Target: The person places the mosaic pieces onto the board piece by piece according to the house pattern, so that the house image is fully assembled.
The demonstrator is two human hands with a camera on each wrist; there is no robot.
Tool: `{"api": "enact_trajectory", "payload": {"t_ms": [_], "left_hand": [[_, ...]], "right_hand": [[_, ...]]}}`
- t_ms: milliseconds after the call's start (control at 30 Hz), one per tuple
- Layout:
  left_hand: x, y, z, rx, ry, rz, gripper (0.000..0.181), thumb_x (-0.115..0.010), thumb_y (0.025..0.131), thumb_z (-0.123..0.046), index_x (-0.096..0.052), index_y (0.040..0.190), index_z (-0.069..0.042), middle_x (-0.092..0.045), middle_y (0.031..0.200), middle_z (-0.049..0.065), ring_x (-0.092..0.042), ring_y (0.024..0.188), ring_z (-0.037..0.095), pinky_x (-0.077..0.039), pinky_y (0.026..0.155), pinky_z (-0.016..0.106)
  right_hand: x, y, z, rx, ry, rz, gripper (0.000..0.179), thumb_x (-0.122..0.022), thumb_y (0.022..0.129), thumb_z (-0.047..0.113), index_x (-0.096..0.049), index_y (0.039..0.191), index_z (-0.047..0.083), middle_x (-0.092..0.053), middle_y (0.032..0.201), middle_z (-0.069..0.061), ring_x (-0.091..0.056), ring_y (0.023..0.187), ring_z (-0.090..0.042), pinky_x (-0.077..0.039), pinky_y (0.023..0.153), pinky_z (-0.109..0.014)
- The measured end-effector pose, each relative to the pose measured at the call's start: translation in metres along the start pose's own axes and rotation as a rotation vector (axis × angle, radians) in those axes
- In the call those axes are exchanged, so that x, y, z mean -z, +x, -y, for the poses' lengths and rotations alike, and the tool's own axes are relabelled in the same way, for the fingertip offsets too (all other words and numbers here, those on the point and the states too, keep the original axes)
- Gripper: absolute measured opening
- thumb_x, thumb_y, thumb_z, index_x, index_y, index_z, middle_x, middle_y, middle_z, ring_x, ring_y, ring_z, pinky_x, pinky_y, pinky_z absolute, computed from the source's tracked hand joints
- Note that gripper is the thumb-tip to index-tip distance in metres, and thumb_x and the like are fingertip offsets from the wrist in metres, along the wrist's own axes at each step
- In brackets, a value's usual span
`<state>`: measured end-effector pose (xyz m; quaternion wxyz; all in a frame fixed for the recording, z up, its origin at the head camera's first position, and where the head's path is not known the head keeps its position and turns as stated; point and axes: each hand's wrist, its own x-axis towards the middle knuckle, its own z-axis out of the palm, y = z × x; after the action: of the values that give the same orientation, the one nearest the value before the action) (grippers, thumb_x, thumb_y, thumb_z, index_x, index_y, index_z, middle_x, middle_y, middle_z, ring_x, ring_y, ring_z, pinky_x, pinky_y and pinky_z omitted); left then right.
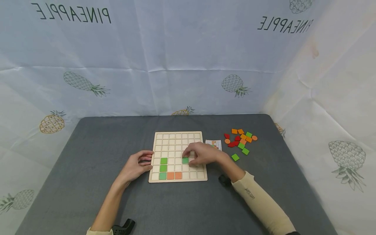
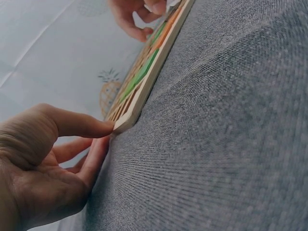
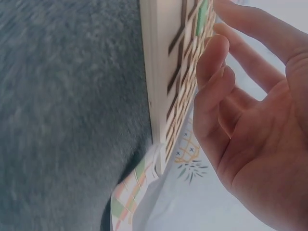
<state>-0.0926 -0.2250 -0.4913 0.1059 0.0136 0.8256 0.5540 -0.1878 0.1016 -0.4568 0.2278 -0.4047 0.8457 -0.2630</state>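
A pale wooden grid board [image 1: 179, 133] lies on the table. Green square tiles [image 1: 163, 168] stand in a column at its lower left, with two orange tiles [image 1: 174, 175] beside the lowest. My left hand [image 1: 134, 166] touches the board's left edge with thumb and fingertips; in the left wrist view its thumb [image 2: 91, 126] meets the board's rim. Over the board's right half, my right hand [image 1: 203, 153] has thumb and fingers apart around another green tile [image 1: 185, 160], which lies in a cell. No tile shows held in the right wrist view.
Right of the board lies a small paper card [image 1: 216, 143] with a coloured grid, curling up in the right wrist view. Farther right are scattered loose tiles [image 1: 243, 137] in orange, red and green. A patterned cloth [image 1: 188, 49] hangs behind the grey table [image 1: 182, 209].
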Motion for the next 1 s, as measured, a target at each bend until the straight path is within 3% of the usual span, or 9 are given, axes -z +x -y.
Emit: {"api": "enact_trajectory", "payload": {"t_ms": [200,533,833,1000], "left_hand": [[0.0,0.0,-0.001,0.005,0.001,0.001,0.061,-0.077,0.093,0.005,-0.055,0.15,0.006,-0.061,0.146,0.028,-0.065,0.128,0.037,-0.063,0.101,0.026],[0.0,0.003,0.0,0.019,0.005,0.004,0.06,-0.076,0.094,0.005,-0.055,0.151,0.005,-0.061,0.145,0.028,-0.065,0.128,0.036,-0.063,0.1,0.024],[0.0,0.003,0.002,0.034,0.012,-0.001,0.06,-0.076,0.094,0.006,-0.056,0.151,0.004,-0.06,0.146,0.027,-0.064,0.129,0.036,-0.062,0.1,0.023],[0.0,0.003,0.002,0.028,0.015,-0.003,0.06,-0.076,0.094,0.006,-0.056,0.15,0.004,-0.061,0.145,0.027,-0.064,0.128,0.037,-0.063,0.1,0.024]], "right_hand": [[0.007,-0.014,0.001,-0.012,0.026,-0.015,0.036,-0.085,0.093,0.014,-0.078,0.128,0.011,-0.074,0.122,-0.008,-0.063,0.076,-0.007,-0.055,0.072,-0.019],[0.024,-0.043,-0.006,-0.048,0.096,-0.062,0.035,-0.084,0.094,0.017,-0.078,0.128,0.01,-0.074,0.125,-0.012,-0.063,0.073,-0.01,-0.056,0.065,-0.022],[0.041,-0.077,-0.032,-0.046,0.184,-0.109,0.037,-0.083,0.096,0.017,-0.075,0.129,0.002,-0.074,0.128,-0.02,-0.069,0.079,-0.012,-0.06,0.069,-0.026],[0.051,-0.098,-0.047,-0.069,0.169,-0.121,0.035,-0.084,0.095,0.018,-0.076,0.126,0.003,-0.076,0.124,-0.019,-0.068,0.075,-0.013,-0.058,0.064,-0.026]]}}
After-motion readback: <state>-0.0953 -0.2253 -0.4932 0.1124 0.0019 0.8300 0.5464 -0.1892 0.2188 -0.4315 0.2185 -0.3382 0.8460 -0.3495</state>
